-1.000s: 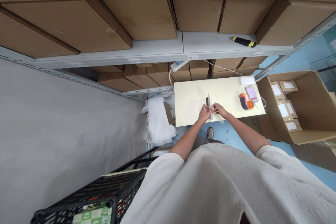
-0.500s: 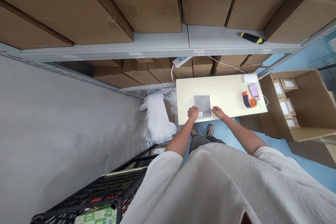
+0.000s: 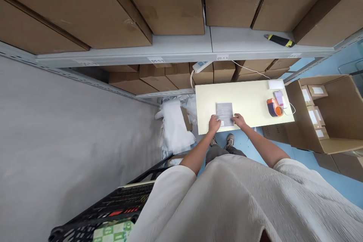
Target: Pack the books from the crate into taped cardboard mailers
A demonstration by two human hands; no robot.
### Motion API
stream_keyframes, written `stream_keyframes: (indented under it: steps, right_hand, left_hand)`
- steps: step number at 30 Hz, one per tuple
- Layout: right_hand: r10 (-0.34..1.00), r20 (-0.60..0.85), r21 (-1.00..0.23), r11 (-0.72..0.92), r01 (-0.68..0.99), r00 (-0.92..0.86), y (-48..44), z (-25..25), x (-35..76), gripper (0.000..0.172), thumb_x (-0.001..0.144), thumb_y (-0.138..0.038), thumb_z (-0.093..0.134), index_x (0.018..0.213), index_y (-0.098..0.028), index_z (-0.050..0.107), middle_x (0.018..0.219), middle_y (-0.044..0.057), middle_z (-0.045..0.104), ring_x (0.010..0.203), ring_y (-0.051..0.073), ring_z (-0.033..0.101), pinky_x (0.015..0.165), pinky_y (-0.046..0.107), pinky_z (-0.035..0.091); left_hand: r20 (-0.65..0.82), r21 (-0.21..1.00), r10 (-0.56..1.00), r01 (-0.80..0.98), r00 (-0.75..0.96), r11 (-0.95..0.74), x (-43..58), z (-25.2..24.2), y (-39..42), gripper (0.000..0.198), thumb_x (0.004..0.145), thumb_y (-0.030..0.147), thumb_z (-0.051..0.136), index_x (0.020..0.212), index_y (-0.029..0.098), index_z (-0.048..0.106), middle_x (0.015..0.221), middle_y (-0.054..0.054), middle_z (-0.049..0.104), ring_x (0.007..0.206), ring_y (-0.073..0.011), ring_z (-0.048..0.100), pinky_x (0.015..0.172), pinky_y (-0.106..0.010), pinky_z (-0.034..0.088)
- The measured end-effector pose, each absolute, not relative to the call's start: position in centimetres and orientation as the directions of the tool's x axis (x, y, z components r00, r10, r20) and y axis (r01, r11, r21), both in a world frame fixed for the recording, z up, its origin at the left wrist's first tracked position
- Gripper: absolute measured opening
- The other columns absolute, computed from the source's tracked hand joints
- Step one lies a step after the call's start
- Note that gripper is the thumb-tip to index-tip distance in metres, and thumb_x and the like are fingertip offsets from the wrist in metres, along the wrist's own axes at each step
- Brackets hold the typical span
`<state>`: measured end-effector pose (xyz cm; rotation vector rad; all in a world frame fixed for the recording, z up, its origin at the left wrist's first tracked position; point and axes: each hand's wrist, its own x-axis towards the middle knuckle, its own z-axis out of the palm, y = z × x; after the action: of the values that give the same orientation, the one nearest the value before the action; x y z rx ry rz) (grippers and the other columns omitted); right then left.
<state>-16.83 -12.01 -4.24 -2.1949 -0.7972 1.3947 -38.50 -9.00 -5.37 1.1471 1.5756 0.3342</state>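
A flat grey book (image 3: pixel 224 112) with small pale print and a white barcode patch at its lower edge lies on the pale yellow table (image 3: pixel 249 98). My left hand (image 3: pixel 214 124) is closed on its lower left edge, thumb toward the cover. On the other side, my right hand (image 3: pixel 238 120) pinches the lower right edge with its fingertips. Some of the fingers are hidden by the backs of the hands.
An orange and dark blue tape dispenser (image 3: pixel 274 108) stands at the table's right end, near a white box (image 3: pixel 276 84). An open carton (image 3: pixel 340 117) with small boxes is at the right. White wrapping sheets (image 3: pixel 176 128) lie left; a black crate (image 3: pixel 113 204) is lower left. A cutter (image 3: pixel 280 41) rests on the shelf.
My right hand has closed in from just beside the book onto its right edge. My left hand stays at the left edge. The whole view has shifted slightly.
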Motion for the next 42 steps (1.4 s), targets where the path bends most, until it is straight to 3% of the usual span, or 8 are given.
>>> stream_keyframes:
  steps: [7,13,18,22,27,31,36,42]
  right_hand:
    - [0.66,-0.589,-0.594,-0.745,0.305,0.466,-11.5,-4.0,-15.6,0.034,0.079,-0.038,0.07,0.108,-0.02,0.072,0.096,0.006,0.077,0.093,0.024,0.073,0.082,0.031,0.056]
    - [0.727,-0.486,-0.642,-0.673,0.367,0.484,-11.1,-1.6,-13.4,0.029,0.083,-0.043,0.065,0.103,-0.023,0.07,0.085,0.002,0.073,0.087,0.024,0.07,0.076,0.031,0.055]
    - [0.82,-0.473,-0.783,-0.559,0.274,0.323,-10.6,-0.3,-15.5,0.047,0.098,-0.063,0.052,0.101,-0.022,0.073,0.098,0.009,0.076,0.09,0.023,0.071,0.078,0.032,0.056]
    - [0.818,-0.531,-0.782,-0.574,0.244,0.222,-10.2,-1.0,-17.6,0.041,0.098,-0.054,0.055,0.11,-0.021,0.076,0.113,0.011,0.078,0.096,0.023,0.073,0.082,0.033,0.058]
    - [0.763,-0.604,-0.687,-0.645,0.336,0.23,-10.1,-3.2,-19.0,0.034,0.089,-0.041,0.065,0.114,-0.024,0.078,0.11,0.009,0.08,0.102,0.027,0.074,0.086,0.037,0.061]
    - [0.74,-0.61,-0.633,-0.67,0.389,0.283,-10.0,-4.8,-20.0,0.037,0.084,-0.036,0.068,0.118,-0.024,0.079,0.116,0.01,0.081,0.112,0.03,0.074,0.097,0.041,0.061]
    - [0.728,-0.592,-0.598,-0.685,0.417,0.345,-9.7,-5.7,-21.0,0.038,0.081,-0.029,0.068,0.116,-0.022,0.08,0.123,0.011,0.081,0.122,0.031,0.073,0.108,0.041,0.056]
    - [0.706,-0.588,-0.571,-0.708,0.415,0.395,-9.7,-5.9,-21.4,0.041,0.076,-0.025,0.068,0.116,-0.022,0.078,0.121,0.012,0.081,0.118,0.031,0.073,0.107,0.041,0.055]
  left_hand:
    - [-0.573,0.79,0.795,0.39,0.196,0.473,-37.3,-6.2,-8.6,0.045,0.093,0.012,0.068,0.136,0.021,0.063,0.15,-0.016,0.071,0.138,-0.0245,0.07,0.116,-0.038,0.054]
    - [-0.499,0.853,0.779,0.372,0.38,0.365,-34.1,-5.7,-7.7,0.035,0.092,0.015,0.07,0.126,0.022,0.074,0.149,-0.012,0.072,0.142,-0.0264,0.067,0.121,-0.04,0.052]
    - [-0.429,0.881,0.87,0.326,0.242,0.344,-35.1,-3.8,-7.0,0.024,0.104,0.024,0.057,0.121,0.022,0.072,0.128,-0.01,0.077,0.117,-0.0209,0.076,0.109,-0.036,0.058]
    - [-0.456,0.876,0.878,0.251,0.145,0.413,-37.9,-2.9,-7.1,0.032,0.112,0.035,0.043,0.134,0.025,0.064,0.116,-0.007,0.08,0.105,-0.0183,0.078,0.098,-0.033,0.06]
    - [-0.518,0.797,0.855,0.361,-0.003,0.484,-41.3,-3.4,-7.4,0.038,0.11,0.042,0.054,0.145,0.027,0.057,0.129,-0.01,0.078,0.116,-0.0217,0.077,0.1,-0.033,0.058]
    - [-0.586,0.733,0.81,0.41,-0.023,0.543,-42.6,-4.4,-7.3,0.053,0.103,0.034,0.063,0.153,0.024,0.05,0.137,-0.013,0.076,0.123,-0.0231,0.076,0.1,-0.032,0.057]
    - [-0.62,0.709,0.784,0.434,0.007,0.556,-42.9,-5.3,-6.9,0.053,0.094,0.026,0.07,0.145,0.023,0.057,0.143,-0.014,0.074,0.123,-0.0249,0.076,0.102,-0.035,0.057]
    - [-0.593,0.724,0.804,0.474,0.054,0.502,-43.6,-5.8,-7.5,0.047,0.091,0.019,0.069,0.137,0.022,0.062,0.152,-0.015,0.068,0.128,-0.026,0.074,0.112,-0.038,0.054]
